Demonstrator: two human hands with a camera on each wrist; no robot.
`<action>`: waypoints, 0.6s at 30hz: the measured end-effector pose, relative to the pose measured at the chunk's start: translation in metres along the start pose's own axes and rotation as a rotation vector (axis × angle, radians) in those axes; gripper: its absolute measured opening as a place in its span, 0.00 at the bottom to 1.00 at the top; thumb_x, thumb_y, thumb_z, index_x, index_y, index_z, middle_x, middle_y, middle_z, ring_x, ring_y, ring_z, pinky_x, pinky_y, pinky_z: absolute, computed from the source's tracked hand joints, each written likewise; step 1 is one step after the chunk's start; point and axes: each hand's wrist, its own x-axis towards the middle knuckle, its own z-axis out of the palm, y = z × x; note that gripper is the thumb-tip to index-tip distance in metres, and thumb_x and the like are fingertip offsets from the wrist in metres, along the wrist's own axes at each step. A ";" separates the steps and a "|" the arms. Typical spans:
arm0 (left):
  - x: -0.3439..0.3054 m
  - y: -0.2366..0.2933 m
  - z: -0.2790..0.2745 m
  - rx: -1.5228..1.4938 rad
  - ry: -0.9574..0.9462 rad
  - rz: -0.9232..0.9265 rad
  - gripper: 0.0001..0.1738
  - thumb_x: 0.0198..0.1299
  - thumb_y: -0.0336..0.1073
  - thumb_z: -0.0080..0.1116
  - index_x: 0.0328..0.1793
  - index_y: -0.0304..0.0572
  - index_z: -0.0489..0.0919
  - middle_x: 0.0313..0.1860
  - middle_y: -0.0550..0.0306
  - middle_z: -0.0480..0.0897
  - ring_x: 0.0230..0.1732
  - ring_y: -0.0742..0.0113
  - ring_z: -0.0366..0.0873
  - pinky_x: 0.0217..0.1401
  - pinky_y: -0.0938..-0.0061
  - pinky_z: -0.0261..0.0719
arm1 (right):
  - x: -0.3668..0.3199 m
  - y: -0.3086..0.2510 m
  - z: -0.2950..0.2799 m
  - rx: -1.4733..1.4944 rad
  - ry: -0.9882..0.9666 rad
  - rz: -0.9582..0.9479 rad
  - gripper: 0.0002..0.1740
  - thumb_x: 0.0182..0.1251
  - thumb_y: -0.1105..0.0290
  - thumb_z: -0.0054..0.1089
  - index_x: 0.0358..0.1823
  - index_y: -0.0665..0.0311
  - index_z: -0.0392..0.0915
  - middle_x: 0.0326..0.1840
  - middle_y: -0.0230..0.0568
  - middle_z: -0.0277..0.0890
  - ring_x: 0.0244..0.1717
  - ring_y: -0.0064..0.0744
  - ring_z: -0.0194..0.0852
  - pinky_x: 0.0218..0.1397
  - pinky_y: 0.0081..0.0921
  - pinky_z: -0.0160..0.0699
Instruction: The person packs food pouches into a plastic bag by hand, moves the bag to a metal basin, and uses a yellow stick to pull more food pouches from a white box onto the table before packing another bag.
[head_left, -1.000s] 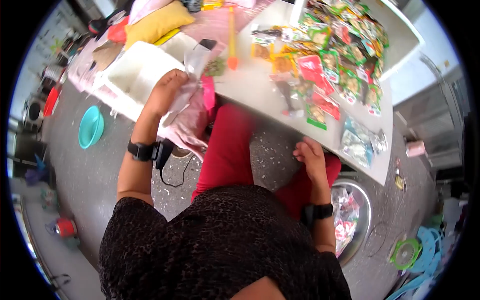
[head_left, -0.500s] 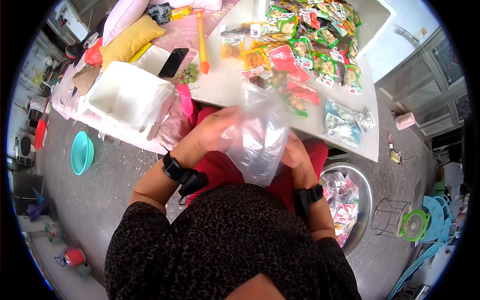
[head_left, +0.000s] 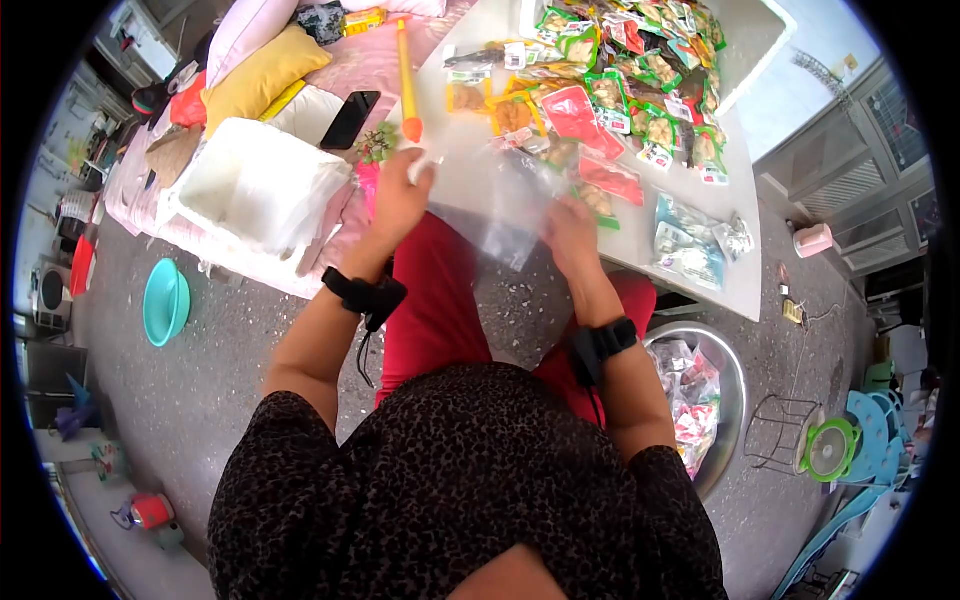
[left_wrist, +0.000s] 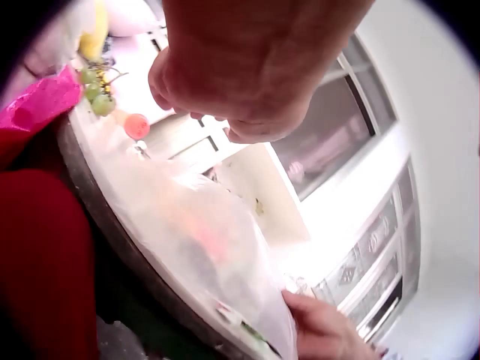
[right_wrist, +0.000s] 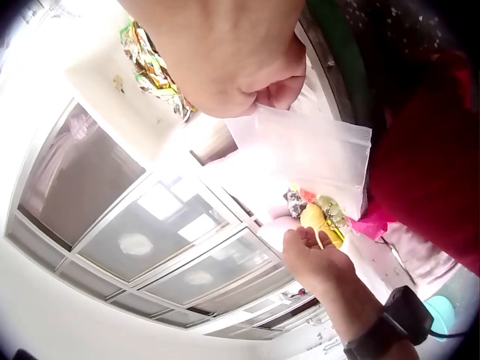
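A clear plastic bag [head_left: 520,195] spreads over the table's front edge, partly blurred. My right hand [head_left: 573,238] pinches its edge; in the right wrist view the bag [right_wrist: 307,154] hangs out from the curled fingers. My left hand [head_left: 400,205] is raised left of the bag, blurred, with a whitish patch at its fingertips. In the left wrist view the left hand [left_wrist: 240,97] has curled fingers above the bag [left_wrist: 217,247]; I cannot tell whether it holds anything. Behind the bag lie snack packets, including a red one [head_left: 575,115].
Packets [head_left: 660,70] heap up in a white tub at the back right. A white foam box [head_left: 250,190], phone [head_left: 350,120], green grapes [head_left: 375,145] and an orange-tipped yellow stick [head_left: 408,85] lie at left. A metal basin [head_left: 735,400] of packets stands by my right leg.
The left hand came from the foam box with the clear bag to the right hand over my lap, then moved up and left. The right hand has carried the bag forward to the table edge.
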 end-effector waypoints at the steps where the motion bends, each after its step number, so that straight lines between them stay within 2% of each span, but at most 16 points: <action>1: -0.007 0.012 0.006 0.017 -0.058 0.113 0.15 0.50 0.36 0.53 0.41 0.36 0.71 0.34 0.50 0.74 0.38 0.60 0.71 0.39 0.72 0.70 | 0.005 0.003 0.002 0.000 0.004 -0.008 0.02 0.53 0.73 0.50 0.25 0.59 0.68 0.19 0.26 0.65 0.17 0.15 0.60 0.17 0.14 0.61; 2: -0.016 0.024 0.013 0.035 -0.116 0.222 0.15 0.50 0.36 0.54 0.42 0.37 0.70 0.33 0.51 0.73 0.38 0.62 0.71 0.38 0.74 0.70 | 0.010 0.008 0.004 -0.001 0.008 -0.012 0.02 0.53 0.73 0.50 0.25 0.59 0.68 0.19 0.26 0.65 0.17 0.16 0.60 0.17 0.14 0.61; 4: -0.027 0.043 0.027 0.001 -0.290 0.264 0.16 0.45 0.38 0.57 0.41 0.40 0.72 0.33 0.50 0.73 0.38 0.57 0.71 0.39 0.71 0.70 | 0.014 0.013 0.009 0.011 -0.015 -0.016 0.01 0.53 0.72 0.50 0.26 0.59 0.68 0.19 0.26 0.65 0.17 0.16 0.61 0.17 0.14 0.62; 7: -0.035 0.060 0.046 0.080 -0.464 0.199 0.17 0.44 0.40 0.56 0.39 0.40 0.73 0.32 0.49 0.73 0.38 0.54 0.70 0.39 0.68 0.70 | 0.015 0.013 0.014 0.014 -0.063 -0.024 0.02 0.54 0.72 0.49 0.28 0.61 0.68 0.20 0.28 0.66 0.19 0.17 0.62 0.18 0.15 0.63; 10: -0.033 0.058 0.057 0.171 -0.557 0.095 0.16 0.45 0.42 0.54 0.38 0.40 0.73 0.32 0.49 0.73 0.38 0.54 0.70 0.39 0.67 0.69 | 0.016 0.015 0.014 -0.023 -0.072 -0.034 0.02 0.54 0.73 0.49 0.30 0.62 0.68 0.21 0.30 0.66 0.20 0.18 0.64 0.19 0.16 0.65; 13: -0.034 0.049 0.066 0.106 -0.589 0.076 0.14 0.47 0.42 0.51 0.36 0.40 0.74 0.31 0.49 0.73 0.36 0.54 0.71 0.39 0.67 0.69 | 0.020 0.019 0.012 0.011 -0.085 -0.054 0.03 0.53 0.74 0.48 0.30 0.65 0.68 0.22 0.32 0.67 0.21 0.20 0.65 0.21 0.17 0.68; 16: -0.028 0.044 0.067 -0.045 -0.633 0.033 0.15 0.48 0.43 0.47 0.28 0.36 0.73 0.29 0.43 0.73 0.36 0.49 0.70 0.40 0.61 0.67 | 0.021 0.018 0.014 0.034 -0.093 -0.073 0.04 0.53 0.75 0.48 0.31 0.66 0.68 0.23 0.33 0.67 0.22 0.21 0.66 0.23 0.19 0.71; 18: -0.026 0.039 0.068 -0.045 -0.668 -0.010 0.11 0.49 0.38 0.48 0.31 0.37 0.74 0.27 0.45 0.74 0.32 0.53 0.71 0.37 0.67 0.68 | 0.022 0.018 0.012 0.059 -0.150 -0.065 0.05 0.53 0.75 0.48 0.31 0.67 0.68 0.25 0.34 0.68 0.23 0.21 0.67 0.24 0.20 0.72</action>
